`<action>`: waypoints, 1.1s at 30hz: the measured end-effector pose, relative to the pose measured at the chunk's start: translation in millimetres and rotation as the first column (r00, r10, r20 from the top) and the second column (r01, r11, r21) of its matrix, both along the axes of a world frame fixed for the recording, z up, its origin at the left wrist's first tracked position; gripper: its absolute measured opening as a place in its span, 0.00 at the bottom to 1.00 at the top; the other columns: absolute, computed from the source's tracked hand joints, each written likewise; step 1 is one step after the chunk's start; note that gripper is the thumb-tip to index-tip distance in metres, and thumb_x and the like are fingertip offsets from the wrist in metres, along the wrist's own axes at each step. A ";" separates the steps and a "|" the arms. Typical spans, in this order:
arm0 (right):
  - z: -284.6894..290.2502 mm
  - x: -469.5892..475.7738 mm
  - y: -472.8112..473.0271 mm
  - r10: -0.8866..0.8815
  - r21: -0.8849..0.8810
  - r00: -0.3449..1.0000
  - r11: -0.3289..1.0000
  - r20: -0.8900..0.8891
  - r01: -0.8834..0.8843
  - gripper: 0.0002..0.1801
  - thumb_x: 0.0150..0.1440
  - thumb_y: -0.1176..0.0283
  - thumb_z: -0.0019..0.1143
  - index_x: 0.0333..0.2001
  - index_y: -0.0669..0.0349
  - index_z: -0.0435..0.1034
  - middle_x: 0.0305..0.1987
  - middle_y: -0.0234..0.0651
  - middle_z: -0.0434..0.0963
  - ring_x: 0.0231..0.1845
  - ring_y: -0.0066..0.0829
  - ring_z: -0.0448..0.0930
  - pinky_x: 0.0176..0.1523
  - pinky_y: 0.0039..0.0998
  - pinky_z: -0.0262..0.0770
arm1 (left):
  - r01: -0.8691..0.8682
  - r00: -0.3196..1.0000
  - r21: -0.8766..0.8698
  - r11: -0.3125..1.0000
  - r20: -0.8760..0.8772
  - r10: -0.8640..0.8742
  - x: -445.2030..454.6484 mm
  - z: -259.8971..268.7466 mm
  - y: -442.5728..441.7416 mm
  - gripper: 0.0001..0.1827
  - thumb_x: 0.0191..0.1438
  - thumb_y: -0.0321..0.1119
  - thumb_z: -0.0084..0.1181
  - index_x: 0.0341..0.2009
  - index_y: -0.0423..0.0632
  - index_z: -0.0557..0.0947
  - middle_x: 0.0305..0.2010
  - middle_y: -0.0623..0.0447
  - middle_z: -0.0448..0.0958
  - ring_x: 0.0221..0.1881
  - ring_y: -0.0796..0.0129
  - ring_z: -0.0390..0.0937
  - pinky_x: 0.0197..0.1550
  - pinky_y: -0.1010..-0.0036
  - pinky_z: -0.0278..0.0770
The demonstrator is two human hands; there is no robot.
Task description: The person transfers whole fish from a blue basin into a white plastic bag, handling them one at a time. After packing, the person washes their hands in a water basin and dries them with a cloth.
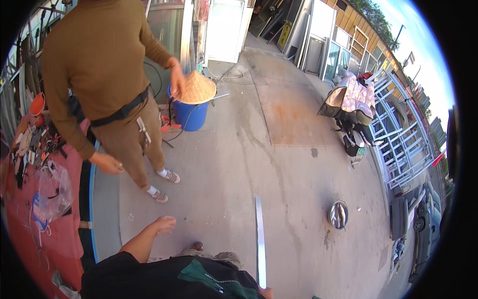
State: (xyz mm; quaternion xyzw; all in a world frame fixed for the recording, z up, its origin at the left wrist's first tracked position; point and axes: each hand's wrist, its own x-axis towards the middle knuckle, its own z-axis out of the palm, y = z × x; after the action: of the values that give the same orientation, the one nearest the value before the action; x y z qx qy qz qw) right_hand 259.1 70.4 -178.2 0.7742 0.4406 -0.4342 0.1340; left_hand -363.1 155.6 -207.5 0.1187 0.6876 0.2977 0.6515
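My left hand [163, 225] reaches forward over the concrete ground with nothing in it, its fingers roughly straight. At the bottom edge, my right hand [266, 292] is partly cut off by the frame, at the near end of a long white metal strip or profile [261, 243]. The strip points away from me, and its far end lies forward of my feet. How the fingers close around it is mostly hidden. In front of me at the left stands another person in a brown top [97, 56], with both arms lowered.
At left, a red-covered table [56, 246] bears tools and a plastic bag. A blue bucket [191, 116] with a woven conical hat [196, 88] stands ahead. At right are a round metal container [338, 215], a covered scooter [354, 101] and white metal frames [401, 138].
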 end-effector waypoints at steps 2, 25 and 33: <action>-13.1 0.3 48.4 0.044 0.003 0.999 0.999 -0.029 -0.044 0.42 0.52 0.30 0.46 0.36 0.65 0.77 0.21 0.46 0.76 0.24 0.37 0.78 0.30 0.44 0.72 | 0.020 1.000 0.097 0.995 0.010 -0.021 4.5 8.3 91.4 0.19 0.61 0.42 0.55 0.55 0.51 0.75 0.49 0.53 0.77 0.49 0.65 0.76 0.48 0.62 0.77; 61.3 -63.0 872.7 -0.241 0.253 0.967 0.933 -0.084 0.255 0.33 0.43 0.52 0.68 0.34 0.79 0.76 0.28 0.47 0.79 0.28 0.34 0.80 0.31 0.37 0.74 | -0.116 0.958 -0.294 0.949 -0.287 0.028 -23.6 -41.7 587.3 0.11 0.54 0.39 0.56 0.40 0.50 0.81 0.35 0.55 0.79 0.34 0.68 0.77 0.35 0.65 0.77; 23.8 -85.7 1036.2 0.051 0.188 0.991 0.982 -0.123 -0.027 0.39 0.45 0.46 0.66 0.34 0.83 0.74 0.29 0.52 0.80 0.32 0.40 0.81 0.37 0.41 0.75 | -0.070 0.961 -0.303 0.950 -0.277 -0.018 -79.7 -48.5 839.4 0.11 0.55 0.38 0.53 0.38 0.47 0.81 0.30 0.55 0.77 0.29 0.68 0.75 0.30 0.69 0.75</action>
State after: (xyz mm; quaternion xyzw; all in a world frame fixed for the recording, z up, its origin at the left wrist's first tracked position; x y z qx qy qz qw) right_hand 173.3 1106.6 -154.5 0.7453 0.5018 -0.4370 0.0413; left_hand -442.8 995.0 -256.0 0.0463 0.8114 0.1752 0.5557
